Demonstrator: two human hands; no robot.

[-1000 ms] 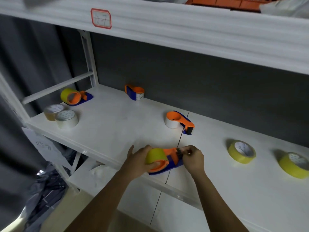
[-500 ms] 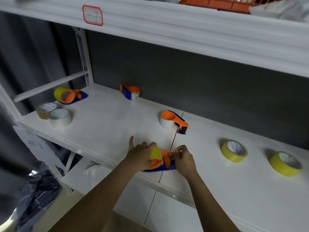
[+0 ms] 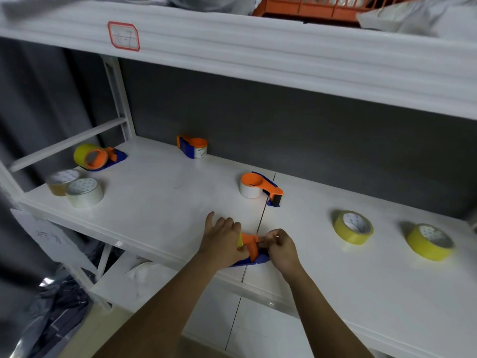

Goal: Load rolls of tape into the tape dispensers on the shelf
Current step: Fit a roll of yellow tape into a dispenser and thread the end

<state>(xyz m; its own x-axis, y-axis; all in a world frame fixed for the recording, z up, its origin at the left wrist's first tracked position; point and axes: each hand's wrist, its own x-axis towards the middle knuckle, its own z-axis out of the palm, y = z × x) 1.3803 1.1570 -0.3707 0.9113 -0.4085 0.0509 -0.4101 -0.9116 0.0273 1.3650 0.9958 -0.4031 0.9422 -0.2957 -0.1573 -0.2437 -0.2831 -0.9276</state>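
Observation:
An orange and blue tape dispenser point(image 3: 251, 248) lies near the front edge of the white shelf point(image 3: 160, 202), with a yellow roll in it mostly hidden. My left hand point(image 3: 222, 239) grips that roll and the dispenser's round end from the left. My right hand point(image 3: 280, 246) pinches the dispenser's front end, fingers curled. Two loose yellow tape rolls point(image 3: 353, 227) point(image 3: 429, 241) lie flat to the right. Other dispensers stand further back: one with a white roll point(image 3: 259, 188), one with a white roll at the back point(image 3: 193, 147), one with a yellow roll at the left point(image 3: 96, 157).
A clear brownish roll point(image 3: 60, 180) and a whitish roll point(image 3: 85, 192) sit at the shelf's left end. An upper shelf point(image 3: 258, 52) with an orange crate point(image 3: 322, 6) overhangs. A white upright point(image 3: 117, 99) stands at back left. Dark bags point(image 3: 51, 313) lie on the floor below.
My left hand has closed further over the yellow roll, which now shows only as a sliver. Both hands stay on the dispenser; the camera view has shifted slightly.

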